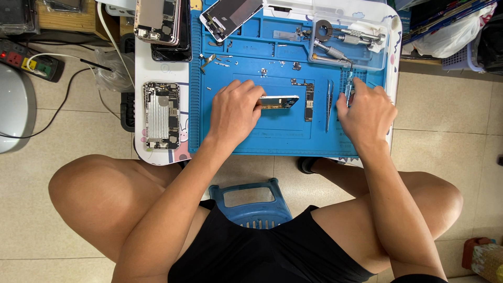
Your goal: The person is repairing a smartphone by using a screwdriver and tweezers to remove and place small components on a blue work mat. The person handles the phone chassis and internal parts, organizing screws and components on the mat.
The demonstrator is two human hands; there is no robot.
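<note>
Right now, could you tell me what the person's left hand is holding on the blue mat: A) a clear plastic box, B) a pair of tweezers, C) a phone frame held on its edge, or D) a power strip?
C: the left hand grips a phone frame standing on its edge on the blue mat, while the tweezers lie apart beside the right hand.

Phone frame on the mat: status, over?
Left hand holds phone frame on edge. Right hand on screwdriver. Tweezers and loose circuit board lie between.

Left hand (237, 107) covers near end of slim white-and-gold phone part (280, 101); right hand (367, 111) hides lower part of thin blue-handled tool (348, 88); loose screws on blue rubber work mat (251, 141) too small to identify; stacked phone housings (162, 21) cropped by top edge.
</note>
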